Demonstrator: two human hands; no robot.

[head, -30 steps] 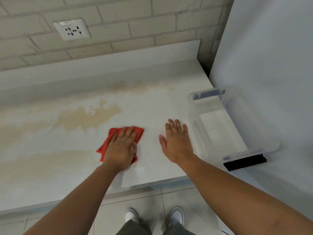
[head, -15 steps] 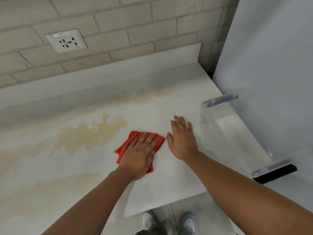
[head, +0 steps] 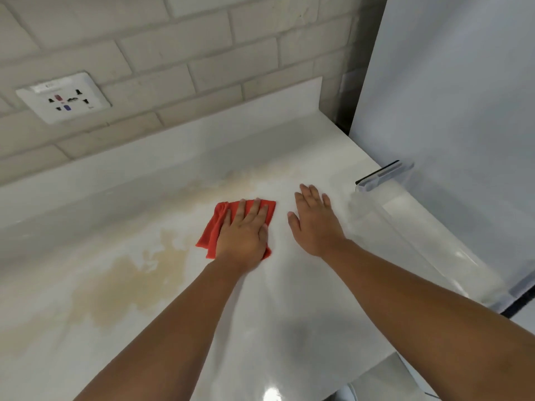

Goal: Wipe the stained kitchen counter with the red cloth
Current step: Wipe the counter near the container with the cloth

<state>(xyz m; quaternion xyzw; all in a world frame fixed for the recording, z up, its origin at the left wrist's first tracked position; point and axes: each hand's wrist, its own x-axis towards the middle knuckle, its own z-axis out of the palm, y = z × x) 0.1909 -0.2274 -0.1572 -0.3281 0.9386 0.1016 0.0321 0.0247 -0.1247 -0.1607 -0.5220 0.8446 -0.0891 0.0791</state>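
A red cloth (head: 212, 230) lies flat on the white kitchen counter (head: 304, 308). My left hand (head: 244, 235) presses down on it, palm flat and fingers spread, covering most of it. A tan stain (head: 130, 285) spreads over the counter to the left of the cloth, and a fainter streak (head: 240, 180) runs just beyond it. My right hand (head: 314, 221) rests flat on the bare counter a little to the right of the cloth, holding nothing.
A clear plastic bin (head: 411, 235) with dark handles stands at the counter's right end against a tall white appliance (head: 451, 96). A brick wall with a white power socket (head: 64, 97) rises behind the counter's low backsplash.
My left hand has slid the red cloth away from me and to the right, towards the back of the counter. My right hand moved forward alongside it. The camera has leaned in closer.
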